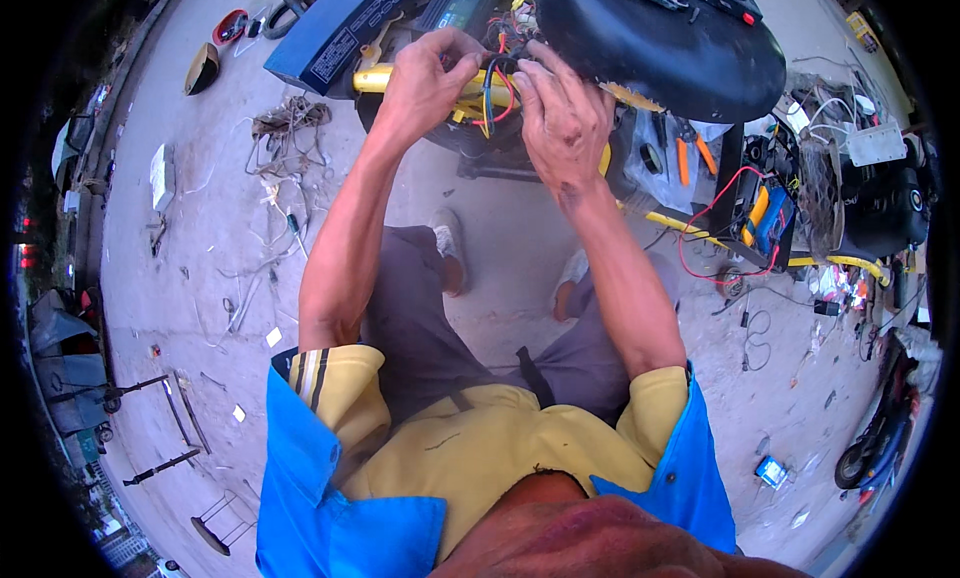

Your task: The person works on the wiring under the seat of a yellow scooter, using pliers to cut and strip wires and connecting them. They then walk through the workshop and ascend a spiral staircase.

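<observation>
- Fingers of the left hand [430,78] curl inward, thumb close to the forefinger, beside the wires [488,103]; whether anything is pinched between them, I cannot tell.
- Fingers of the right hand [568,118] bend loosely, slightly spread, their tips at the upper part of the same wires — their grip, too, is unclear.
- The wires, black, red, yellow and blue, loop down between the hands, in front of the yellow frame [374,80].
- Left of them, a dark blue box [335,40] sits tilted by the frame.
- To the right, the black seat [665,53] has a torn edge near the right hand.
- Below the seat, pliers [690,158] with orange handles lie on clear plastic [652,183].
- Farther right is a yellow-and-blue tool [766,218] — a red lead [684,246] curves around beside it.
- A tangle [290,118] of dark cord lies on the ground [240,308], left of the left forearm.
</observation>
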`<state>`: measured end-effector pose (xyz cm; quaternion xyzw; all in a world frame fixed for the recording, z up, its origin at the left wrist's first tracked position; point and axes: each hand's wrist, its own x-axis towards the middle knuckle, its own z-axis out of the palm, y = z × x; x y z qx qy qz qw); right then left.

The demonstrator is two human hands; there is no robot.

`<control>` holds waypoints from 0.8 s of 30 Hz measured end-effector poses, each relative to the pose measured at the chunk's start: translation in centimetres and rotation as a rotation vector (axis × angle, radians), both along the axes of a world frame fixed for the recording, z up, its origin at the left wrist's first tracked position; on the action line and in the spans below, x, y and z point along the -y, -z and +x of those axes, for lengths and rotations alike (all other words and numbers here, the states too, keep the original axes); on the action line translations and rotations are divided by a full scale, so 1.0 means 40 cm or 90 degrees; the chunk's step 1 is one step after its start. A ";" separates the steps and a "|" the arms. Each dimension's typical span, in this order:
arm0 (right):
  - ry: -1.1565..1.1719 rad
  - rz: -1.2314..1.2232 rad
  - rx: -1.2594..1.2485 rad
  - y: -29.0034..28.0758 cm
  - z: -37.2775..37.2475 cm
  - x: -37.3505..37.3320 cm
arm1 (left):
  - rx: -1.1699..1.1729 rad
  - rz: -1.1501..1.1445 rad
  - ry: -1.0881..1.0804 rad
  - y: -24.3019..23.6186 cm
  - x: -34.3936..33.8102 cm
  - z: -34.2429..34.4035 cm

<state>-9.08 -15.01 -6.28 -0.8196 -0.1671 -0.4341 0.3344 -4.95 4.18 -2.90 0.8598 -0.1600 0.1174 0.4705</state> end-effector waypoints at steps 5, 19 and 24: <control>-0.091 0.050 0.042 -0.006 0.046 -0.035 | 0.023 0.018 0.022 -0.003 0.005 0.000; -0.073 0.039 -0.264 -0.074 0.061 -0.013 | 0.015 0.007 -0.020 -0.010 0.034 0.024; -0.046 -0.007 -0.288 -0.063 0.078 -0.019 | -0.023 -0.082 -0.032 -0.006 0.040 0.024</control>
